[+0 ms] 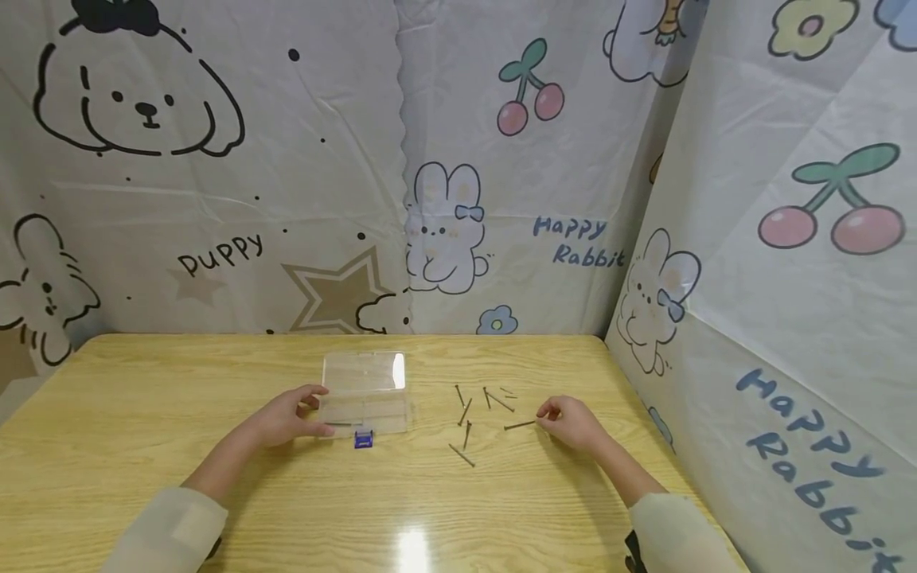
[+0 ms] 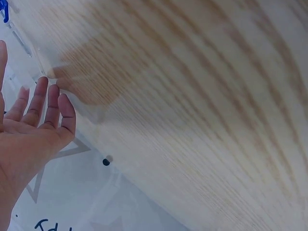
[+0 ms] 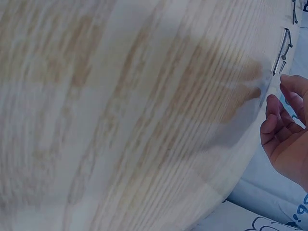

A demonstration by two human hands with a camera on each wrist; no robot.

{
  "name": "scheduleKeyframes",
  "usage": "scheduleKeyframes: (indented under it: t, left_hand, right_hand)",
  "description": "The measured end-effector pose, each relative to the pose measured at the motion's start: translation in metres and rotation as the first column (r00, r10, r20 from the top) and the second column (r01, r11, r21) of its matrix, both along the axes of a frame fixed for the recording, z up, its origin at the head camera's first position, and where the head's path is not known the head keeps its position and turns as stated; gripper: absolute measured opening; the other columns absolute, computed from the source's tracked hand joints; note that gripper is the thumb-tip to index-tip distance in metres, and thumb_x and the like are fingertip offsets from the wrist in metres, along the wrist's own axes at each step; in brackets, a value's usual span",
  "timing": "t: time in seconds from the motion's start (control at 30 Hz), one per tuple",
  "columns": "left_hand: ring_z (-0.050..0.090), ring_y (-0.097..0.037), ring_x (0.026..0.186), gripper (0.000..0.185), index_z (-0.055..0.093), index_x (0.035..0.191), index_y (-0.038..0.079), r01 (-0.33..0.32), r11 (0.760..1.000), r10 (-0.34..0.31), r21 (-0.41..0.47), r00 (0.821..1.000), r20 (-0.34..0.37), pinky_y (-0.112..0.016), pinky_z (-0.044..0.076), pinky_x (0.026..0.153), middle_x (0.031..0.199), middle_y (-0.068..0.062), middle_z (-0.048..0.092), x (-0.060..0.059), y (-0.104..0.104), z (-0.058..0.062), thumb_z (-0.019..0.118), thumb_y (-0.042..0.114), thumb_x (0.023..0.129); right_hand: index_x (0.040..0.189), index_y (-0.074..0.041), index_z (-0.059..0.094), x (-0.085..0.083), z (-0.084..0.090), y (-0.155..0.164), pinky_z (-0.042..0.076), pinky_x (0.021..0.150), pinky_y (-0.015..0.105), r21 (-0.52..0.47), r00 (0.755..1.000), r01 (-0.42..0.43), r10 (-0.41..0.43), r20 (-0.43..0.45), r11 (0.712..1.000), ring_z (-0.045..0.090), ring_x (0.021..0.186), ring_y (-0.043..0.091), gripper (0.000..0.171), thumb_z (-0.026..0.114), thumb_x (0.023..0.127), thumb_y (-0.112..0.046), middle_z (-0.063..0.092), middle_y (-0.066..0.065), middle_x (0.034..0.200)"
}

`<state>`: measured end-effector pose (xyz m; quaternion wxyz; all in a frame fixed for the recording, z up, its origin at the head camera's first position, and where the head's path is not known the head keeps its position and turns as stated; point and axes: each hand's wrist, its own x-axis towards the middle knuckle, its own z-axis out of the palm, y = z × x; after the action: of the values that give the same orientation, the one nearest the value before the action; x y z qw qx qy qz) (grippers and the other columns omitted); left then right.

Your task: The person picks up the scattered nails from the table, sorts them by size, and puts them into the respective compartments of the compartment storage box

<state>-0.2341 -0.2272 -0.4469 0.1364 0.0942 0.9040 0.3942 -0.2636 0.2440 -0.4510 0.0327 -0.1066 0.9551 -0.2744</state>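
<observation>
Nails (image 1: 476,414) lie scattered on a pale wooden table (image 1: 143,414), just to the right of a clear plastic box (image 1: 365,394), which serves as the landmark. Behind the box, cartoon-printed sheeting (image 1: 215,199) closes off the table's far edge, and to the right of the box it wraps round the side as well, showing puppies, rabbits and cherries. The box sits near the table's middle, its lid raised at the back, with a small blue latch (image 1: 363,438) at its front edge. At the box's left side, the left hand (image 1: 286,418) comes in, thumb at the front wall and fingers (image 2: 45,101) straight and lightly spread along the left wall; whether they actually touch it cannot be told. Well to the right of the box, beyond the scattered nails, the right hand (image 1: 573,424) rests low on the table, its fingers (image 3: 276,113) curled, the tips meeting at the head end of one nail (image 1: 519,426) that lies flat
</observation>
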Motion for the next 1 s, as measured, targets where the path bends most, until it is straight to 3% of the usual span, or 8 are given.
scheduleKeyframes:
  t: [0.4, 1.0]
  left_hand:
    - [0.049, -0.045, 0.113, 0.080, 0.039, 0.136, -0.002, 0.001, 1.000, -0.001, -0.001, 1.000, -0.005, -0.054, 0.042, 0.093, 0.126, -0.027, 0.049, 0.0001, -0.0003, -0.0010, 0.076, 0.037, 0.076]
    - [0.048, -0.045, 0.114, 0.082, 0.038, 0.137, -0.001, 0.000, 1.000, 0.000, -0.013, 1.000, 0.004, -0.055, 0.041, 0.094, 0.127, -0.028, 0.047, -0.0015, -0.0004, 0.0006, 0.076, 0.039, 0.076]
  right_hand:
    - [0.088, -0.008, 0.068, 0.0017, -0.0054, -0.0051, 0.040, 0.067, 0.028, -0.019, 1.000, -0.025, 0.025, -0.014, 1.000, 0.047, 0.073, 0.013, 0.005, 0.067, 0.084, -0.012, 0.056, 0.003, 0.080]
    - [0.085, -0.009, 0.069, -0.0007, -0.0075, -0.0078, 0.043, 0.069, 0.030, 0.049, 0.998, -0.062, 0.062, -0.017, 0.997, 0.049, 0.075, 0.012, 0.008, 0.066, 0.085, -0.016, 0.057, 0.001, 0.082]
